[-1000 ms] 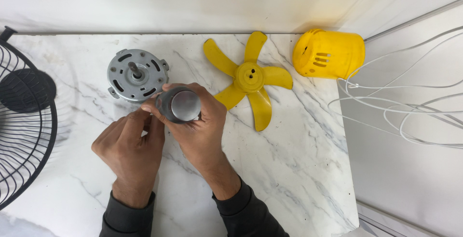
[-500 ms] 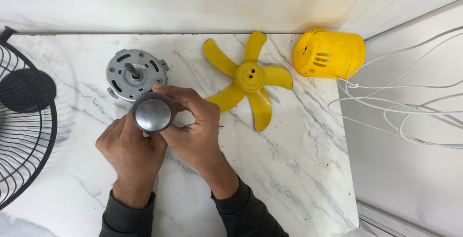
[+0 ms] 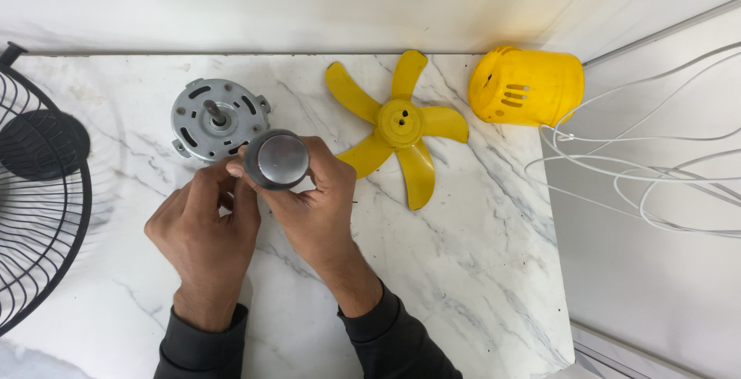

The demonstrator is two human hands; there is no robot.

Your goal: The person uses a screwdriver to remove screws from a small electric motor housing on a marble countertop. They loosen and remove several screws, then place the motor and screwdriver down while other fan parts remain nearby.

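Nearest, 2 hands meet over the marble table (image 3: 463, 286). The right hand (image 3: 312, 209) is wrapped around a gray metal cylinder (image 3: 278, 160), its round end facing up toward the camera; the left hand (image 3: 202, 228) pinches its rim from 9 o'clock. Just beyond, at 11 o'clock, lies the silver motor (image 3: 218, 118), shaft up. Farther at 2 o'clock sits a yellow 5-blade fan (image 3: 400, 126).

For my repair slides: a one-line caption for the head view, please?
Both hands, left hand and right hand, hold a grey metal cylinder between motor and yellow fan blade.
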